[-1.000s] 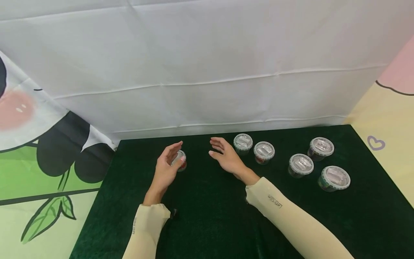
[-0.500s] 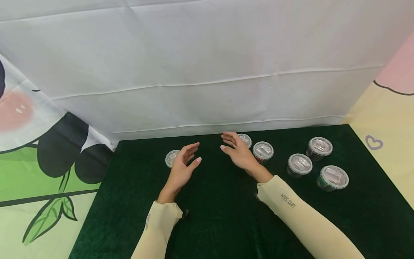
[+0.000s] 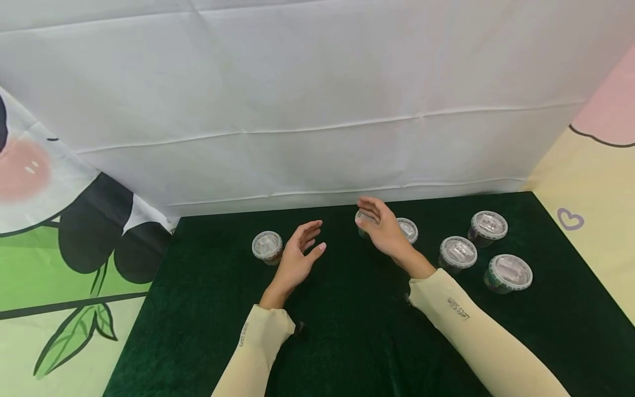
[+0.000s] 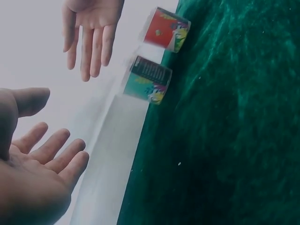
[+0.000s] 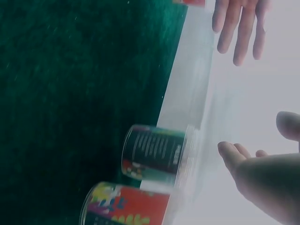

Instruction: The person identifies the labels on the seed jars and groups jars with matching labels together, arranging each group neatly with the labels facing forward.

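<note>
My left hand (image 3: 297, 256) hovers above the dark green cloth with its fingers loosely spread and nothing in them. Just to its left stands a small round tub (image 3: 267, 245) with a clear lid. My right hand (image 3: 384, 229) is empty too, raised with relaxed fingers over a teal-labelled tub (image 5: 154, 152) that it partly covers in the head view. Beside that one is a red-labelled tub (image 5: 136, 206), its lid half hidden by the hand. In the left wrist view both palms face each other's side, the fingers apart from the tubs.
Three more lidded tubs stand to the right: one at the back (image 3: 488, 227), one in the middle (image 3: 457, 252) and one nearer (image 3: 508, 273). A white sheet (image 3: 297, 110) hangs behind the green-covered table (image 3: 337, 342). Printed cloths flank both sides.
Both hands have moved to the right. The left hand has come away from the left tub, uncovering it. My right hand now overlaps the teal-labelled tub in the head view.
</note>
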A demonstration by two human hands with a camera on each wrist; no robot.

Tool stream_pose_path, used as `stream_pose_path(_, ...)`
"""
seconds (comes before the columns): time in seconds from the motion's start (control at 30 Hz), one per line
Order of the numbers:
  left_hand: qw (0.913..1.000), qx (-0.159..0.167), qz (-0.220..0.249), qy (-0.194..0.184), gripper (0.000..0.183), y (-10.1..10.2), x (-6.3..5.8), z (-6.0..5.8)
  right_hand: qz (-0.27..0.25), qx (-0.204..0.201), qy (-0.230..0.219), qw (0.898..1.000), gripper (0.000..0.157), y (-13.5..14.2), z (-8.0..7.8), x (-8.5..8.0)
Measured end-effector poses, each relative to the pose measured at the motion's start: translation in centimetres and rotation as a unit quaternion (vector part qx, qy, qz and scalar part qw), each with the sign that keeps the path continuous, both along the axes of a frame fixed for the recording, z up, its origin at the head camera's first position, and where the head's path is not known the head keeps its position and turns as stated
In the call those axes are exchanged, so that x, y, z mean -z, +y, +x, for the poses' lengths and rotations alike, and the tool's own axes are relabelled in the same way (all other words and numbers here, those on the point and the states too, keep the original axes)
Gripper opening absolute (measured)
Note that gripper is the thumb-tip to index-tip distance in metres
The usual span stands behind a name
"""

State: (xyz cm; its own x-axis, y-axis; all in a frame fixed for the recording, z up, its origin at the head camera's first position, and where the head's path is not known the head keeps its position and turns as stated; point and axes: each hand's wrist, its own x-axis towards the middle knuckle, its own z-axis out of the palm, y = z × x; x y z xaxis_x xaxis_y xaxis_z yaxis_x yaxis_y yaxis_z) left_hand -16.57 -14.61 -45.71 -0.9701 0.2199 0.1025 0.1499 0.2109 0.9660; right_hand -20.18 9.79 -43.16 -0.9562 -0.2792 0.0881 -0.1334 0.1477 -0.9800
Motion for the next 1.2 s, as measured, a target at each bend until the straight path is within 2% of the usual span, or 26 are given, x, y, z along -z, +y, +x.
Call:
stream_pose_path(0.23,1.0000,0.000,0.002,0.004,0.056,1.5,1.0,-0.1,0.002,0.018,-0.001,1.000,0.055,1.3,0.0,0.1)
stream_pose_path(0.43,1.0000,0.004,0.006,-0.002,0.056,2.8,1.8,-0.2,0.027,0.038,0.001,0.999,0.056,2.0,-0.1,0.4)
stream_pose_path(0.73,0.9999,0.005,0.008,-0.014,0.057,4.6,2.5,-1.0,0.055,0.057,0.039,0.996,0.056,2.8,-0.7,0.8)
stream_pose_path(1.03,0.9991,-0.011,-0.001,-0.041,0.060,5.8,2.9,-1.9,0.142,0.066,0.056,0.986,0.059,3.3,-1.2,0.8)
stream_pose_path(1.2,0.9986,-0.015,-0.003,-0.051,0.062,6.8,3.2,-2.4,0.213,0.064,0.053,0.973,0.065,3.5,-1.3,1.0)
